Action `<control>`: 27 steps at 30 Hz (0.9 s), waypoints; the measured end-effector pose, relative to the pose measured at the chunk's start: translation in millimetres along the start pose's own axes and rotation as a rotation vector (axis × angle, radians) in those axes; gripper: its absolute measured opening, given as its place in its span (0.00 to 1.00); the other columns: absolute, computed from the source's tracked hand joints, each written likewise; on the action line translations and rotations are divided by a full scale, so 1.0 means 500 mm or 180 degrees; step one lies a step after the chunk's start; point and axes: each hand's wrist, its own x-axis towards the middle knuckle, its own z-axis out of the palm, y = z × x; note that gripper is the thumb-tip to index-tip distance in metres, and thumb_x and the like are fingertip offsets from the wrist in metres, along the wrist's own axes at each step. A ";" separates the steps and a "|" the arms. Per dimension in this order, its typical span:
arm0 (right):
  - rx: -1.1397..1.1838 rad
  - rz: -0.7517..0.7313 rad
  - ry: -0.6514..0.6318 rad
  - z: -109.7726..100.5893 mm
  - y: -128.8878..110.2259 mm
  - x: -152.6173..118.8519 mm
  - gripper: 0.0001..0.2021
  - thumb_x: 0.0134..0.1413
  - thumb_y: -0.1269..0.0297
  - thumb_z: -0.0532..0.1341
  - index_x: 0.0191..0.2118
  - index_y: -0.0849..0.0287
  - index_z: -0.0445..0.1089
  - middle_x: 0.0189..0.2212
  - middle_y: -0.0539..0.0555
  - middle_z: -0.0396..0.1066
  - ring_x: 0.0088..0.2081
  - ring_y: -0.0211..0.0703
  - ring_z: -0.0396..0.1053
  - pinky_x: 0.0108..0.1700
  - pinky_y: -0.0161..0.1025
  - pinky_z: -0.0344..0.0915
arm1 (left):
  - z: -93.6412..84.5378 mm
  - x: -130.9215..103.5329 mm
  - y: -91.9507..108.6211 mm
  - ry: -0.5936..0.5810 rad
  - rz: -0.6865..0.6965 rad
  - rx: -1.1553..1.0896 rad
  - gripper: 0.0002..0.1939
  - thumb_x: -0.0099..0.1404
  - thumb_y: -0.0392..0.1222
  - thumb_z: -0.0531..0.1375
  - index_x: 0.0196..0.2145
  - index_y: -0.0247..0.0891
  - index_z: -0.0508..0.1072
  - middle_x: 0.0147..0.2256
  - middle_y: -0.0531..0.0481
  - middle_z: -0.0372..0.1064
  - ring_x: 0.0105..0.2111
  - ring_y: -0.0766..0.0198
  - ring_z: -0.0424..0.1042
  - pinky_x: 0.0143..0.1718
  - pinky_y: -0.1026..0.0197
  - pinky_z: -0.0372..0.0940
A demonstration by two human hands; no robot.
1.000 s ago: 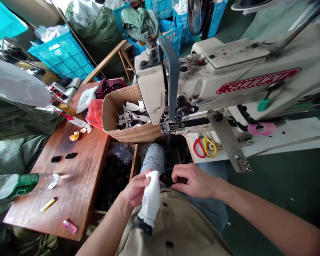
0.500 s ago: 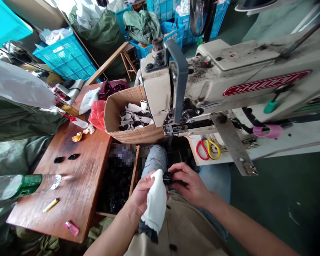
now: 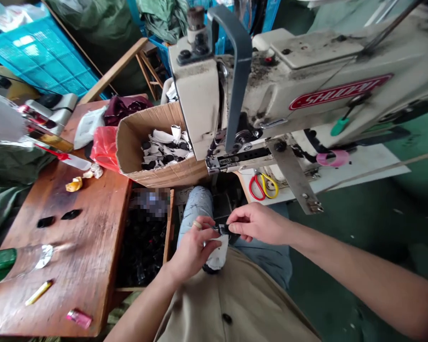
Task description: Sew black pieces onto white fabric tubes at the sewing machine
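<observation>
In front of my lap, my left hand (image 3: 199,244) is closed on a small white fabric piece (image 3: 218,251) with dark material at its lower end. My right hand (image 3: 251,222) pinches a small black piece (image 3: 223,229) at the top edge of the white fabric. The fingertips of both hands nearly meet there. Whether the black piece is joined to the fabric I cannot tell. Just beyond my hands stands a sewing machine (image 3: 306,90), and red and yellow-handled scissors (image 3: 262,185) lie on its bed.
A cardboard box (image 3: 156,178) holds several white and black pieces. Below it, an open drawer (image 3: 169,223) is full of black pieces. On the wooden table (image 3: 89,251) at left lie a bottle (image 3: 24,261), a pink lighter (image 3: 79,318) and a yellow one (image 3: 39,292).
The white fabric has been turned and gathered lower in my left hand, with less of it showing. My right hand has drawn into a pinch on the black piece. The view has shifted.
</observation>
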 end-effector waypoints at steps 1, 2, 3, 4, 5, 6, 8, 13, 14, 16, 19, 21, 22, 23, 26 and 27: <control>-0.0129 0.0144 -0.0150 -0.004 -0.009 0.005 0.09 0.51 0.60 0.64 0.34 0.60 0.76 0.20 0.49 0.71 0.23 0.37 0.71 0.25 0.31 0.69 | 0.007 -0.001 -0.004 0.0032 0.0052 0.0001 0.06 0.68 0.37 0.60 0.34 0.37 0.76 0.47 0.41 0.65 0.47 0.55 0.70 0.50 0.52 0.70; -0.0231 0.0286 -0.0316 -0.009 -0.018 0.012 0.07 0.50 0.62 0.64 0.33 0.60 0.76 0.19 0.48 0.71 0.22 0.37 0.70 0.24 0.31 0.69 | 0.013 -0.001 -0.008 0.0047 0.0105 -0.0011 0.06 0.68 0.37 0.61 0.33 0.37 0.76 0.47 0.42 0.65 0.46 0.56 0.70 0.49 0.52 0.70; -0.0308 0.0411 -0.0495 -0.014 -0.026 0.020 0.07 0.48 0.64 0.64 0.32 0.61 0.76 0.18 0.48 0.70 0.21 0.36 0.70 0.23 0.30 0.68 | 0.018 -0.003 -0.013 0.0050 0.0168 -0.0034 0.06 0.68 0.36 0.61 0.32 0.37 0.75 0.46 0.43 0.64 0.46 0.57 0.70 0.50 0.53 0.70; -0.0379 0.0495 -0.0680 -0.018 -0.034 0.028 0.06 0.47 0.65 0.64 0.32 0.61 0.76 0.18 0.47 0.70 0.21 0.36 0.69 0.23 0.30 0.67 | 0.022 -0.004 -0.017 0.0064 0.0241 -0.0062 0.06 0.68 0.36 0.61 0.32 0.37 0.75 0.46 0.43 0.64 0.46 0.58 0.70 0.50 0.53 0.70; -0.0468 0.0534 -0.0869 -0.022 -0.040 0.037 0.06 0.46 0.66 0.64 0.31 0.61 0.76 0.19 0.47 0.70 0.22 0.36 0.69 0.22 0.29 0.67 | 0.025 -0.006 -0.022 0.0082 0.0324 -0.0086 0.06 0.68 0.35 0.61 0.32 0.37 0.75 0.47 0.44 0.64 0.47 0.58 0.69 0.51 0.53 0.70; -0.0588 0.0544 -0.1058 -0.025 -0.046 0.045 0.06 0.45 0.66 0.63 0.30 0.61 0.76 0.19 0.47 0.70 0.21 0.36 0.69 0.22 0.29 0.66 | 0.028 -0.008 -0.027 0.0112 0.0401 -0.0102 0.05 0.68 0.35 0.61 0.33 0.37 0.75 0.47 0.44 0.63 0.48 0.58 0.69 0.51 0.53 0.70; -0.0898 0.0527 -0.1340 -0.027 -0.057 0.060 0.05 0.44 0.67 0.62 0.28 0.60 0.76 0.18 0.46 0.69 0.21 0.36 0.68 0.22 0.29 0.65 | 0.035 -0.013 -0.036 0.0188 0.0531 -0.0111 0.04 0.68 0.36 0.62 0.34 0.37 0.75 0.49 0.43 0.63 0.49 0.57 0.69 0.52 0.52 0.70; -0.1552 0.0606 -0.1589 -0.010 -0.080 0.084 0.05 0.42 0.70 0.60 0.25 0.60 0.74 0.14 0.46 0.66 0.18 0.37 0.66 0.23 0.31 0.61 | 0.049 -0.028 -0.051 0.0286 0.0622 -0.0185 0.03 0.69 0.36 0.61 0.36 0.39 0.75 0.51 0.41 0.60 0.51 0.52 0.69 0.48 0.52 0.73; -0.1654 0.0625 -0.1602 -0.005 -0.084 0.087 0.05 0.42 0.70 0.60 0.24 0.60 0.74 0.14 0.46 0.66 0.18 0.37 0.66 0.23 0.32 0.61 | 0.052 -0.030 -0.052 0.0278 0.0642 -0.0210 0.04 0.69 0.36 0.60 0.37 0.39 0.76 0.52 0.41 0.60 0.51 0.52 0.69 0.47 0.52 0.74; -0.2037 0.0514 -0.1554 0.006 -0.092 0.089 0.05 0.42 0.72 0.60 0.22 0.60 0.74 0.13 0.47 0.66 0.18 0.39 0.66 0.24 0.34 0.59 | 0.059 -0.034 -0.055 0.0254 0.0734 -0.0235 0.06 0.69 0.34 0.58 0.39 0.40 0.76 0.53 0.40 0.59 0.52 0.51 0.68 0.48 0.51 0.73; -0.2765 0.0029 -0.1146 0.025 -0.097 0.085 0.06 0.41 0.72 0.61 0.20 0.60 0.75 0.14 0.50 0.67 0.19 0.39 0.64 0.25 0.35 0.55 | 0.070 -0.041 -0.064 0.0254 0.0830 -0.0207 0.11 0.69 0.31 0.56 0.40 0.42 0.77 0.56 0.40 0.57 0.53 0.51 0.66 0.51 0.50 0.71; -0.2826 -0.0016 -0.0856 0.038 -0.093 0.080 0.07 0.42 0.72 0.62 0.23 0.59 0.78 0.17 0.51 0.71 0.21 0.40 0.65 0.25 0.36 0.54 | 0.078 -0.046 -0.071 0.0317 0.0803 -0.0137 0.12 0.69 0.29 0.55 0.40 0.42 0.77 0.57 0.41 0.56 0.54 0.51 0.65 0.52 0.49 0.70; -0.2737 0.0079 -0.0761 0.043 -0.089 0.077 0.07 0.42 0.71 0.62 0.25 0.59 0.79 0.19 0.51 0.73 0.22 0.40 0.67 0.25 0.35 0.54 | 0.082 -0.049 -0.074 0.0359 0.0796 -0.0063 0.13 0.68 0.29 0.55 0.40 0.42 0.76 0.58 0.41 0.55 0.54 0.50 0.65 0.53 0.49 0.69; -0.2649 0.0186 -0.0698 0.047 -0.085 0.074 0.08 0.43 0.70 0.61 0.27 0.58 0.80 0.20 0.52 0.74 0.23 0.40 0.68 0.25 0.35 0.54 | 0.087 -0.050 -0.076 0.0406 0.0797 0.0039 0.13 0.68 0.28 0.55 0.40 0.42 0.76 0.58 0.41 0.54 0.55 0.50 0.64 0.54 0.48 0.68; -0.2771 0.0226 -0.0530 0.051 -0.069 0.068 0.09 0.44 0.69 0.61 0.29 0.59 0.80 0.23 0.54 0.76 0.27 0.43 0.71 0.25 0.35 0.54 | 0.098 -0.051 -0.073 0.0444 0.0865 0.0417 0.14 0.68 0.28 0.53 0.41 0.42 0.76 0.58 0.41 0.54 0.54 0.51 0.65 0.52 0.50 0.70; -0.2851 0.0176 -0.0558 0.050 -0.065 0.067 0.08 0.43 0.70 0.61 0.28 0.60 0.79 0.23 0.55 0.76 0.27 0.44 0.71 0.25 0.35 0.53 | 0.101 -0.050 -0.069 0.0455 0.0920 0.0508 0.15 0.68 0.28 0.53 0.41 0.42 0.76 0.58 0.41 0.54 0.54 0.52 0.66 0.50 0.51 0.71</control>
